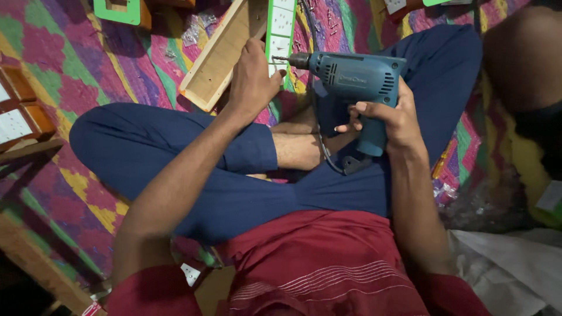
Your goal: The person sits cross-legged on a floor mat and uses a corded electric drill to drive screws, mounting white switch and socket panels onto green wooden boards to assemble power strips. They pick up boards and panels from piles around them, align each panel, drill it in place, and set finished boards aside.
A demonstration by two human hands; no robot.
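I sit cross-legged on a colourful patterned mat. My right hand [391,120] grips the handle of a blue electric drill [356,82], its bit pointing left toward a white switch panel with a green rim [281,23]. My left hand [253,79] is closed on the near end of that panel, beside a long shallow wooden box [219,55] that lies angled on the mat. The drill's cord hangs down over my crossed legs.
Small clear bags of screws [196,29] lie on the mat past the box. Another green-rimmed panel [120,10] is at top left, wooden boxes with white plates [17,111] at far left. White cloth and plastic bags [503,251] sit at right.
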